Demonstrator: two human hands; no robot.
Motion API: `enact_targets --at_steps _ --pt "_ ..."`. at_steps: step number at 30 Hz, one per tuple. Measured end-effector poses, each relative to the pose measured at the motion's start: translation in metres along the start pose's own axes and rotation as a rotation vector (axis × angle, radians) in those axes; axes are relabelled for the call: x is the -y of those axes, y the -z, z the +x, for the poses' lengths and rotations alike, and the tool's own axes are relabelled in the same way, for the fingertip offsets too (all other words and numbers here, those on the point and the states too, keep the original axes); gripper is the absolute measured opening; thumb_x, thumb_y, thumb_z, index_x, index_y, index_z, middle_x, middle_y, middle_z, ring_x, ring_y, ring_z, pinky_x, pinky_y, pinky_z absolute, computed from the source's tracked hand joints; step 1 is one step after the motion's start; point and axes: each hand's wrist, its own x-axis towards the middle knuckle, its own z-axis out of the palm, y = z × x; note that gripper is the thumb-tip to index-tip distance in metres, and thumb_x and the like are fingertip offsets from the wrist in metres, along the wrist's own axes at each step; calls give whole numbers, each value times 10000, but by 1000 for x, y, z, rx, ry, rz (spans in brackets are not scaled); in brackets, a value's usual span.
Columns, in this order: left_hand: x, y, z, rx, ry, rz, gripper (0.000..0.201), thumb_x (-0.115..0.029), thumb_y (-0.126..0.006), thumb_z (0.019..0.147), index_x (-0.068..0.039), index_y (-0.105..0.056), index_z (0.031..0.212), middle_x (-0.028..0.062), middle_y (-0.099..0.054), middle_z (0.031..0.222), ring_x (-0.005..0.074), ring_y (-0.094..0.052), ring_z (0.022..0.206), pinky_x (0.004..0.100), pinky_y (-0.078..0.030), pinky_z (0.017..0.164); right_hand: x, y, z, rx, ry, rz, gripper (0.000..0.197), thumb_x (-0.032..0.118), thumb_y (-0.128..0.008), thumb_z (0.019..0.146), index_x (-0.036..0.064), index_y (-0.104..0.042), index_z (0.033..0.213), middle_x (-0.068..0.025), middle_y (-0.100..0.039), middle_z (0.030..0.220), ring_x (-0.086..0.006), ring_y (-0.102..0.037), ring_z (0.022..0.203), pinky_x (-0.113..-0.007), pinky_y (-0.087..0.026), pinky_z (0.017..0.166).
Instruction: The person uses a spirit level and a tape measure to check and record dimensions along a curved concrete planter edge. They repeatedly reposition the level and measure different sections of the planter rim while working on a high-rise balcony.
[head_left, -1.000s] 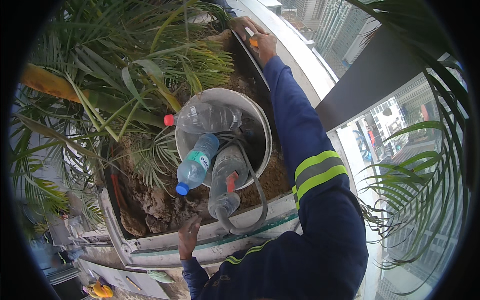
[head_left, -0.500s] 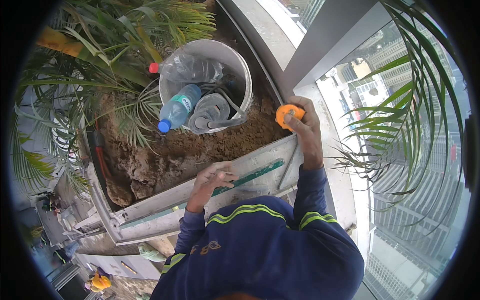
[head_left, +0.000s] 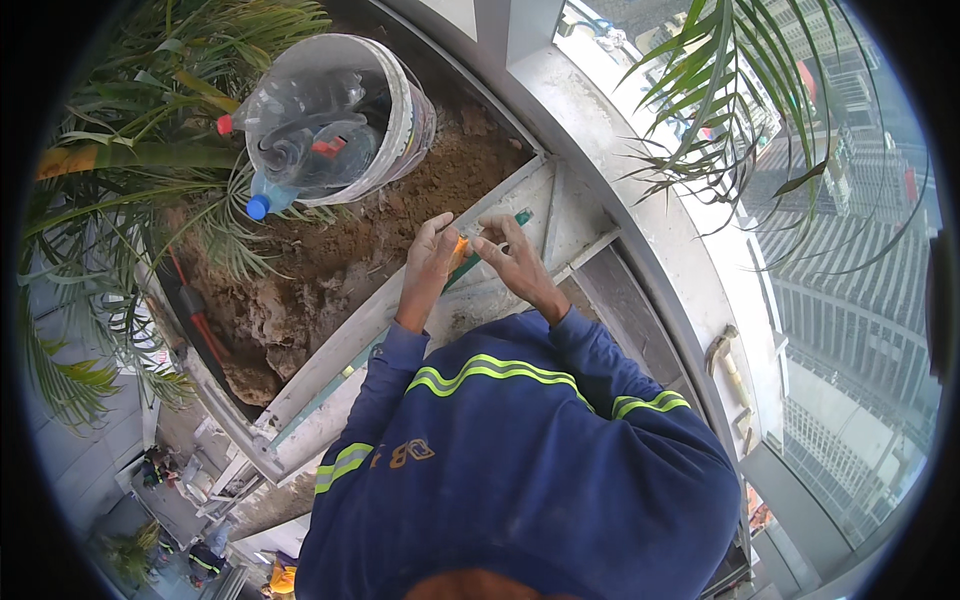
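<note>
My left hand [head_left: 424, 272] holds an orange tape measure [head_left: 460, 251], mostly hidden behind its fingers. Close against its other side is my right hand [head_left: 513, 262], thumb and fingers bent together at the case; whatever they pinch is too small to make out. Both hands are over the pale ledge [head_left: 330, 348] of a planter. Beneath them a long green strip [head_left: 524, 216] lies along that ledge, partly covered by the hands.
A white bucket [head_left: 405, 110] with several plastic bottles [head_left: 285, 150] stands on the planter's soil [head_left: 350, 245]. Palm fronds [head_left: 150, 170] hang over the left side. On the right, a curved white parapet [head_left: 640, 190] borders a high drop. A worker in orange [head_left: 283, 577] is far below left.
The tape measure has come from my right hand, out at the right, to my left hand above the ledge. Both hands are now together. The view has shifted, with the bucket further left.
</note>
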Motion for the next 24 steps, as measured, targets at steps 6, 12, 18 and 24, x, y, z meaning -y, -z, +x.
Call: enact_targets --at_steps 6,12,18,24 --pt "-1 -1 29 118 -309 453 908 -649 -578 972 8 -332 1548 113 -629 923 213 -642 863 362 -512 828 22 9 14 -74 -363 313 343 326 -738 908 2 -662 990 -51 -624 783 -124 -560 656 -272 -396 520" --pt "-11 3 42 65 -326 640 678 -525 -623 965 -27 -536 1416 165 -701 1070 314 -687 961 414 -519 863 3 32 50 -3 -462 425 274 251 -778 903 19 -632 905 -15 -553 712 -93 -476 564 -257 -359 499" --pt "7 53 65 -71 8 738 339 -323 -630 904 -40 -755 1044 174 -742 985 324 -715 932 406 -526 841 -14 91 107 -481 -357 639 294 313 -736 976 39 -630 957 11 -570 764 -63 -485 600 -223 -370 526" --pt "15 48 112 -149 239 921 293 -344 -630 872 -137 -791 1003 174 -751 987 392 -712 944 467 -546 833 -35 75 103 -394 -381 427 327 302 -677 1005 -9 -641 1098 -67 -676 871 -85 -569 634 -232 -457 556"
